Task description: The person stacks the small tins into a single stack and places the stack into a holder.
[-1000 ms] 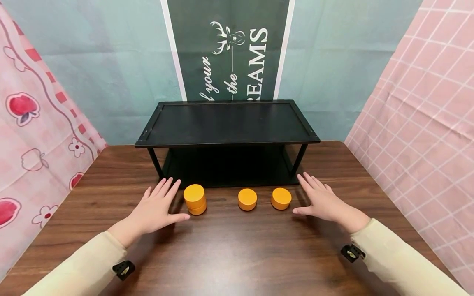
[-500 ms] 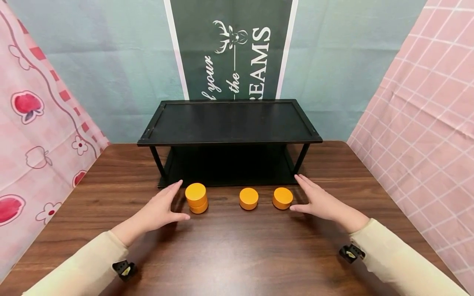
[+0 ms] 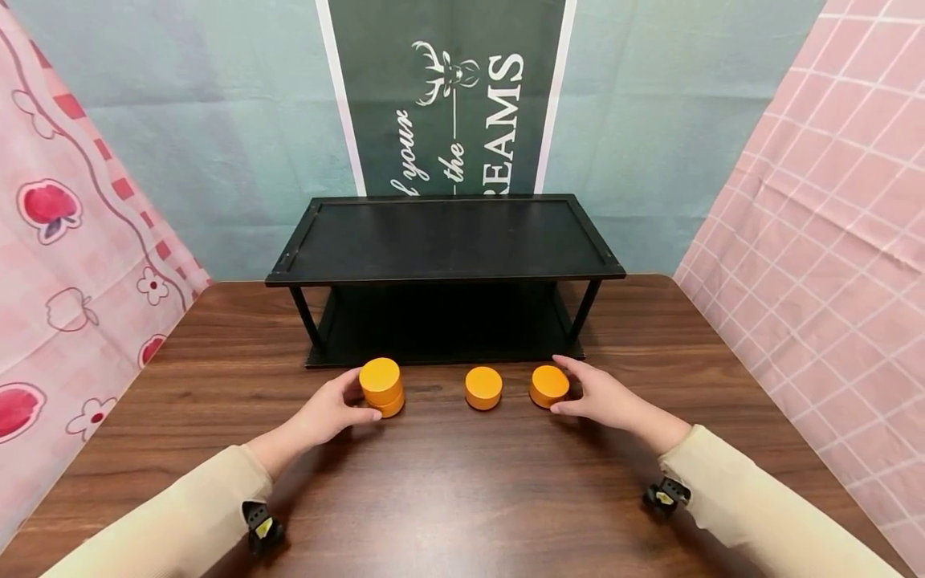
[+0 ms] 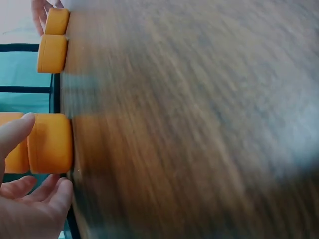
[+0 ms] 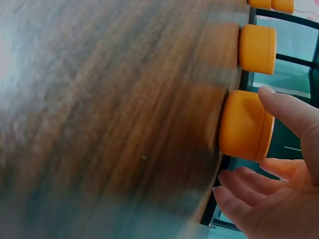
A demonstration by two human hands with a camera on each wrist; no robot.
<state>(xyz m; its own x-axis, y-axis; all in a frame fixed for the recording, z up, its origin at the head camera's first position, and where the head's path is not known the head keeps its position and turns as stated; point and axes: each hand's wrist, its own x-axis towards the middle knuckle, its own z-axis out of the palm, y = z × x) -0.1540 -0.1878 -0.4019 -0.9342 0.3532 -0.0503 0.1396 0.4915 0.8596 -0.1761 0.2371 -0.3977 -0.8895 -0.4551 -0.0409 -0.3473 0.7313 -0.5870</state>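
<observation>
Two short orange round tins stand stacked at left, an upper tin (image 3: 381, 380) on a lower tin (image 3: 391, 408). My left hand (image 3: 328, 413) is around the stack's left side, thumb in front and fingers behind; in the left wrist view its thumb overlaps the seam between the tins, with the lower fingers apart from them. A single tin (image 3: 482, 388) stands in the middle. Another tin (image 3: 548, 386) sits at right, between the spread thumb and fingers of my right hand (image 3: 605, 397). In the right wrist view this tin (image 5: 243, 127) shows a lid seam; firm contact is unclear.
Behind the tins stands a black two-level rack (image 3: 448, 241), its lower shelf (image 3: 448, 321) close to them. The wooden table (image 3: 462, 482) spreads in front. Pink cloths hang at both sides, a blue-green cloth at the back.
Both hands have moved inward: the left to the right, up to the stack, and the right to the left, around the right tin. Their fingers have drawn closer together. The tins have stayed put.
</observation>
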